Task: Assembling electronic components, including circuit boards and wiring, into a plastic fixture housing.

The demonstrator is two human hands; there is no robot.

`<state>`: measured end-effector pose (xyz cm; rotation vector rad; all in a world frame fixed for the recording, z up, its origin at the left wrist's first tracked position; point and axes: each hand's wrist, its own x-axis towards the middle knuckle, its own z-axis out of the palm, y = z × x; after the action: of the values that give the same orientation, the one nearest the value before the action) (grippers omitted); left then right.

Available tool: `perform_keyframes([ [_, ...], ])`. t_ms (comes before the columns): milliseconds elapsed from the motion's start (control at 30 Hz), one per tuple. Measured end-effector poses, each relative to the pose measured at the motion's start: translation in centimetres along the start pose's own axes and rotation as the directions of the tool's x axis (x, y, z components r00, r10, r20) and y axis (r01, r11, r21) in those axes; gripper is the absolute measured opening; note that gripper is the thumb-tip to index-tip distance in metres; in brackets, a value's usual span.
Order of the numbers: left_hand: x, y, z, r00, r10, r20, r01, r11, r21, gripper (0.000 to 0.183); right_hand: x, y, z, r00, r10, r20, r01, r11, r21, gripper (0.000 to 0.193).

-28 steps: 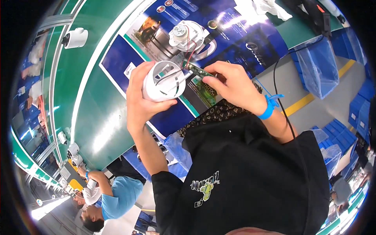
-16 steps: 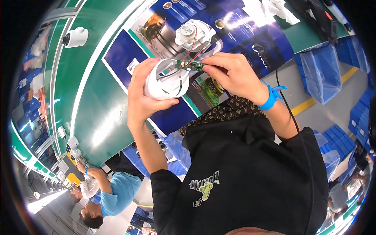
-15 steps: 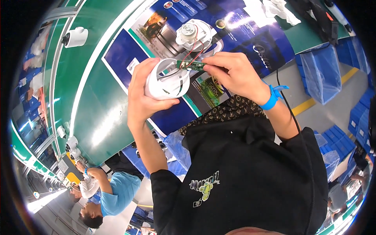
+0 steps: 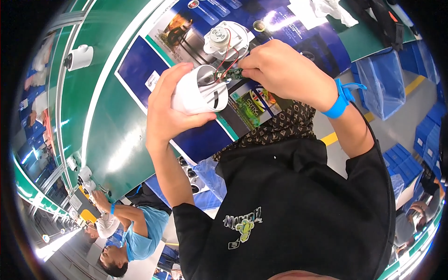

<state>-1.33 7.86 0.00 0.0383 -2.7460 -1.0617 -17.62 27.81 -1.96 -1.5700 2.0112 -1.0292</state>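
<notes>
My left hand (image 4: 163,109) is wrapped round a white cylindrical housing (image 4: 189,95), its open end turned toward the right. A small green circuit board (image 4: 233,74) is pinched between the fingertips of my right hand (image 4: 284,70), at the rim of that opening. The board's left end and some wiring reach the mouth of the housing; how far in, I cannot tell. Thin red wires (image 4: 227,50) run from the board up to a round white motor assembly (image 4: 227,39), which rests on the printed sheet just beyond my hands.
A glossy blue printed sheet (image 4: 196,135) covers part of the green table (image 4: 116,126). One white camera-like unit (image 4: 79,58) lies at the far left. White cloth or paper (image 4: 322,11) is at the back. A co-worker in a blue shirt (image 4: 147,233) sits at lower left; blue bins (image 4: 401,163) stand right.
My right hand has rolled over and moved slightly up and forward, the board turning more edge-on. The housing has tilted a little in my left hand. The co-worker's arm has shifted.
</notes>
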Motion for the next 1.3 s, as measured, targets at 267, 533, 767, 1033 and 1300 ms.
perform_keyframes([
  [267,0.6,-0.1,-0.1,0.999,0.012,0.046,-0.012,1.0,-0.004,0.087,0.3,0.7,0.7,0.998,0.053,-0.039,-0.051,0.998,0.046,0.01],
  [533,1.6,-0.2,-0.6,0.983,0.03,0.179,-0.014,0.996,-0.091,0.086,-0.1,1.3,1.5,0.998,0.062,0.019,-0.065,0.96,0.272,0.016],
  [767,1.9,-0.7,-0.4,0.984,0.028,0.173,0.004,0.983,-0.183,0.087,-0.1,-0.4,0.4,0.934,0.293,0.206,-0.358,0.763,0.538,0.027],
  [1033,0.9,-1.8,0.1,0.988,-0.037,0.148,0.09,0.923,-0.374,0.089,-0.9,1.9,1.8,0.907,0.133,0.399,-0.419,0.369,0.829,0.037],
  [1300,-0.4,-1.4,-0.1,0.949,-0.266,0.168,0.315,0.816,-0.485,0.097,0.1,-0.8,3.1,0.807,0.33,0.491,-0.544,0.09,0.834,0.035],
])
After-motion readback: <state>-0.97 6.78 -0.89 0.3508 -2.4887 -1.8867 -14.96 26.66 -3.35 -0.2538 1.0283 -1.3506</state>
